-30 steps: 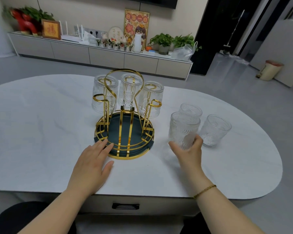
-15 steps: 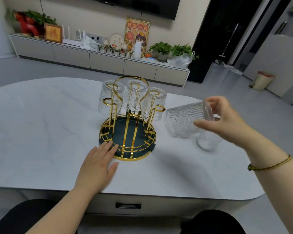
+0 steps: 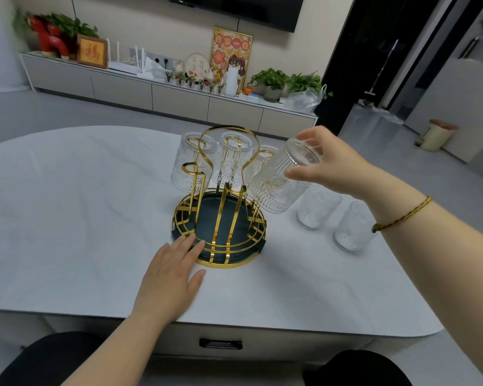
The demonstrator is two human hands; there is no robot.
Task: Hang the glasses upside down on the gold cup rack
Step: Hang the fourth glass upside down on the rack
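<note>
Right hand (image 3: pixel 329 162) clamps a ribbed glass (image 3: pixel 283 179), tilted mouth-down over the gold rack's (image 3: pixel 221 213) right side. Three glasses (image 3: pixel 232 160) hang upside down at the rack's back. Two upright glasses (image 3: pixel 318 207) stand right of the rack. Left hand (image 3: pixel 170 277) lies flat, fingers spread, touching the rack's front rim on the white marble desk (image 3: pixel 67 218).

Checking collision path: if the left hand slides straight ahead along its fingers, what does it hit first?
The left hand lies flat on the table, fingertips already at the gold cup rack base ring; it would likely meet that ring first.
</note>
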